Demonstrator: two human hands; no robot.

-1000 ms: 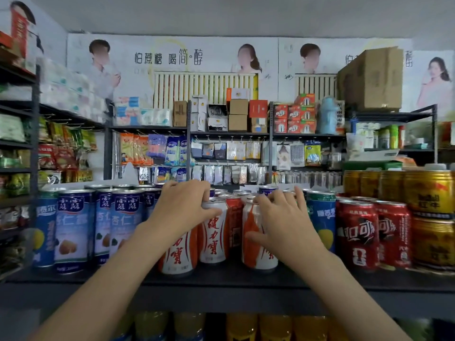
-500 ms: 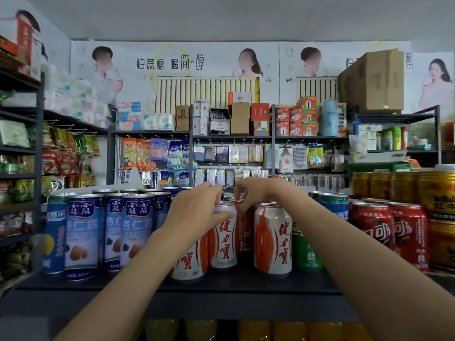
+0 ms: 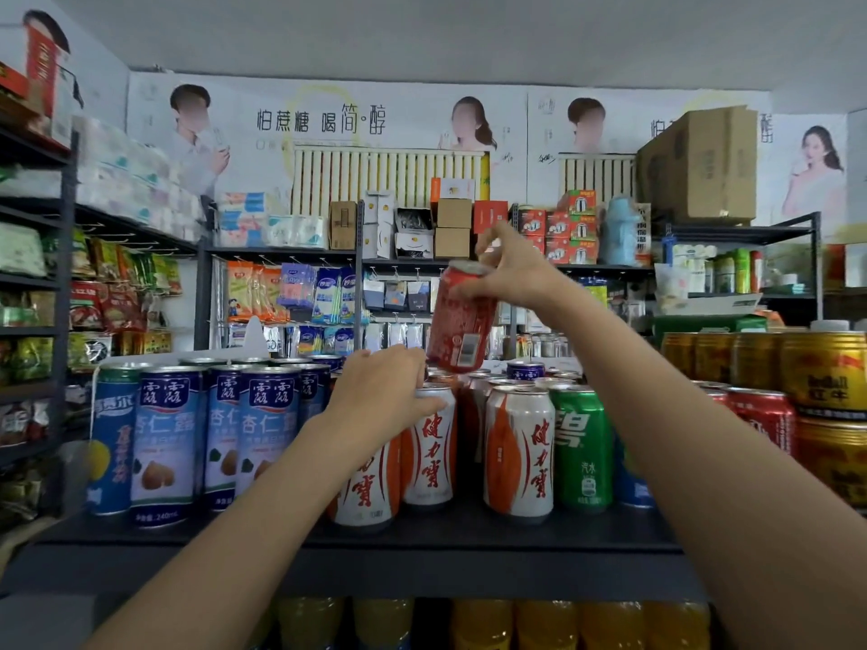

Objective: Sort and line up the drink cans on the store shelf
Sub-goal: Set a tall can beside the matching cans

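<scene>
**Red can lifted clear of the mixed row**

The right hand [image 3: 513, 269] pinches a red can [image 3: 462, 316] by its top rim, fingers curled round the lid, and holds it in the air above the shelf [image 3: 422, 532]. The can hangs nearly upright, its long axis tilted slightly, lid leaning right and base swung left toward the left hand [image 3: 380, 391]. That hand grips the top of an orange-and-white can [image 3: 431, 455] in the front row, thumb across its rim. The other red cans [image 3: 764, 419] stand well to the right, past the green can [image 3: 581, 455]. Judging by that, the lifted can belongs rightward, on the right hand's own side.
</scene>
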